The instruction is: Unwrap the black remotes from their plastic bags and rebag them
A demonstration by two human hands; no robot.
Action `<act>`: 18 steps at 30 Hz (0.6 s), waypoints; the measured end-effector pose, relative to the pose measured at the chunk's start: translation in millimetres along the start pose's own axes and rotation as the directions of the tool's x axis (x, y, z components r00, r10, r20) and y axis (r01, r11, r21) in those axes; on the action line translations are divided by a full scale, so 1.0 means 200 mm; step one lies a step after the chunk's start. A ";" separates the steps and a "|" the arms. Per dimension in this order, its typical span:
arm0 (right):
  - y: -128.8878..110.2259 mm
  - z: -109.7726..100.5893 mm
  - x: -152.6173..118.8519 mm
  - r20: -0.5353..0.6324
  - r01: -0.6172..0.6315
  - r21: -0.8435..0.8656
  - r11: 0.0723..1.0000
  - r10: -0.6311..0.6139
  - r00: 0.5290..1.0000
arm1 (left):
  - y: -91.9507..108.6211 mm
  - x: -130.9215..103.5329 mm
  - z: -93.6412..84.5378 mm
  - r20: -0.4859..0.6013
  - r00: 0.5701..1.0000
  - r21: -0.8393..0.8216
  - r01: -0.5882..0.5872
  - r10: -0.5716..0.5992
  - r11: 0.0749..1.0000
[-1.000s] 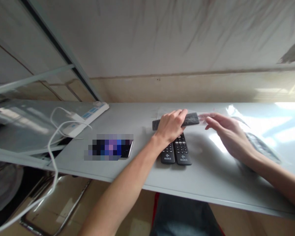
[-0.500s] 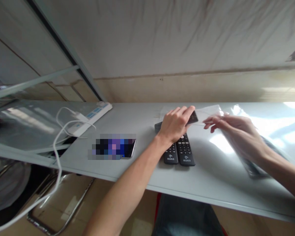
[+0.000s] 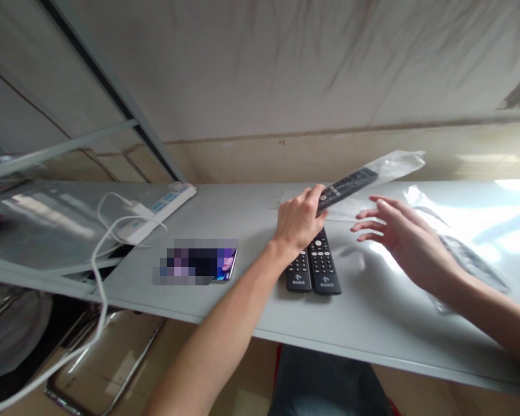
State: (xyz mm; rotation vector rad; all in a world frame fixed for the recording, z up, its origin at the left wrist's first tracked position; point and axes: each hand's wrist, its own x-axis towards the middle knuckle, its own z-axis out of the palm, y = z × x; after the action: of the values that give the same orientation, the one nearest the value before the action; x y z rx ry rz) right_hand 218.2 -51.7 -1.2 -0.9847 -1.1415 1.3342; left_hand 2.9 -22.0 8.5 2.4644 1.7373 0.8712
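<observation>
My left hand [image 3: 298,224] grips the near end of a black remote control [image 3: 347,188], which tilts up to the right. A clear plastic bag [image 3: 401,166] covers the remote's far part and extends past it. Under and in front of that hand, two more black remotes, a left one [image 3: 299,273] and a right one [image 3: 325,267], lie side by side on the table. My right hand [image 3: 398,237] hovers right of them, fingers spread, holding nothing. Another remote in clear plastic [image 3: 472,263] lies partly behind my right forearm.
A phone [image 3: 225,263], partly pixelated, lies on the grey table [image 3: 251,312] at the left. Behind it are a white power strip [image 3: 156,214] and a white cable [image 3: 99,277]. A metal frame stands at the left, and a wall runs behind the table.
The bagged remote in my left hand has swung up and now points right, with its plastic raised. My right hand has let go of the plastic and opened its fingers.
</observation>
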 end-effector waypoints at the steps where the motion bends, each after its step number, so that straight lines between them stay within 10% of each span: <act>1: 0.01 0.01 -0.02 0.073 -0.038 -0.041 0.998 0.041 0.996 | 0.00 0.00 0.00 0.016 1.000 -0.014 -0.022 0.023 1.000; 8: -0.02 -0.02 0.02 0.129 -0.016 -0.078 0.997 0.026 0.991 | 0.00 -0.02 0.04 0.134 0.922 -0.222 -0.330 0.364 0.918; 14: -0.04 -0.17 0.17 -0.140 0.007 0.027 1.000 -0.003 0.990 | 0.00 0.00 0.05 0.150 0.937 -0.175 -0.290 0.317 0.941; 18: 0.03 -0.22 0.23 -0.084 -0.054 -0.075 0.996 0.048 0.995 | -0.01 0.00 0.05 0.157 0.935 -0.149 -0.297 0.319 0.943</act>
State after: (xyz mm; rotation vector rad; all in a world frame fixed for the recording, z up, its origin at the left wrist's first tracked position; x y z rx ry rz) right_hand 257.0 -2.5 -13.3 -1.1219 -1.1193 1.2855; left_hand 6.0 -18.3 -1.3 2.6780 1.2226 0.7175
